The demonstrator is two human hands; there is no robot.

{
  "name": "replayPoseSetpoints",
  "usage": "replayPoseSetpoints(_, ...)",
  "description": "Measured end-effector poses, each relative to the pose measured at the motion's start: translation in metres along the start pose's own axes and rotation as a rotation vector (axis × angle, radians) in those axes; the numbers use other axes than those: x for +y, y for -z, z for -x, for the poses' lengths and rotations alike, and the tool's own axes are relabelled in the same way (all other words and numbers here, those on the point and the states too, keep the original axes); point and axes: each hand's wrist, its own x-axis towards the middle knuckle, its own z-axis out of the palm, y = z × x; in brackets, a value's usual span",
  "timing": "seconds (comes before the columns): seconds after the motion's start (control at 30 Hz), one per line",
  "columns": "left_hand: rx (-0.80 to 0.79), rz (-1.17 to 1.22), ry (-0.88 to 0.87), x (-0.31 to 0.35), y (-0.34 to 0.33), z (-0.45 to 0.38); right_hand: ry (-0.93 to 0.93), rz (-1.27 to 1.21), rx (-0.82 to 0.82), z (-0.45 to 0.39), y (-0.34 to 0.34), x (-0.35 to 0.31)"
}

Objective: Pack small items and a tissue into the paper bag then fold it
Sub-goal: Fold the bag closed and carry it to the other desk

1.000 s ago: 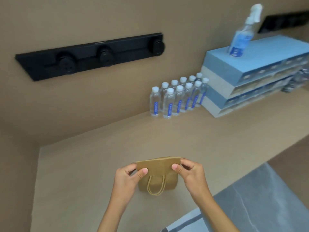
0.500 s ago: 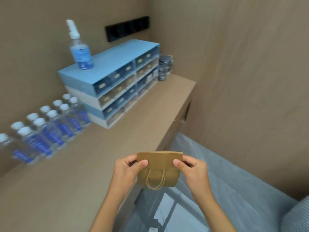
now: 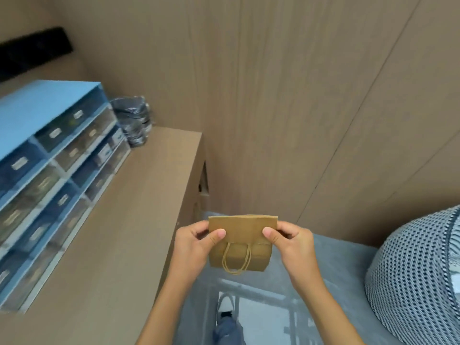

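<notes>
A small brown paper bag (image 3: 242,242) with its top folded over hangs in the air in front of me, its cord handles dangling down the front. My left hand (image 3: 196,247) pinches the bag's upper left corner, thumb on the front. My right hand (image 3: 288,241) pinches the upper right corner the same way. The bag is held past the right end of the counter, above the grey floor. Whatever is inside the bag is hidden.
A tan counter (image 3: 139,220) runs along the left, carrying a blue drawer organiser (image 3: 49,155) and a stack of dark wrapped items (image 3: 134,120). Wood-panel walls stand ahead. A knitted patterned cushion (image 3: 418,275) is at the right. My shoe (image 3: 225,310) and a metal frame show below.
The view has swung to the right: the water bottles and spray bottle have left the frame. The bag, still held by both hands, has moved off the counter to over the floor.
</notes>
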Motion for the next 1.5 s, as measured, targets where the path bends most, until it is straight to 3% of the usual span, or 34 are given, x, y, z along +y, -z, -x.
replayPoseSetpoints(0.2, -0.063, -0.008, -0.003, -0.002, -0.011, -0.138, 0.004, 0.046, 0.093, -0.121, -0.006, 0.002)
replayPoseSetpoints(0.5, 0.061, 0.002, -0.019, 0.006, 0.010, -0.286, 0.024, 0.035, -0.027, -0.292, -0.054, -0.001)
replayPoseSetpoints(0.7, 0.331, 0.040, 0.028, -0.010, 0.053, -0.353, 0.045, 0.071, -0.303, -0.409, -0.126, 0.011)
replayPoseSetpoints(0.93, 0.831, 0.005, 0.071, -0.030, 0.118, -0.396, 0.051, 0.078, -0.828, -0.526, -0.264, 0.030)
replayPoseSetpoints(1.17, 1.311, 0.042, 0.191, -0.055, 0.147, -0.366, 0.048, 0.151, -1.304, -0.528, -0.383, 0.066)
replayPoseSetpoints(1.33, 1.500, 0.080, 0.313, -0.075, 0.157, -0.343, 0.061, 0.210, -1.456, -0.503, -0.432, 0.091)
replayPoseSetpoints(1.5, 1.504, 0.073, 0.378, -0.094, 0.164, -0.341, 0.040, 0.254, -1.480, -0.497, -0.446, 0.112)
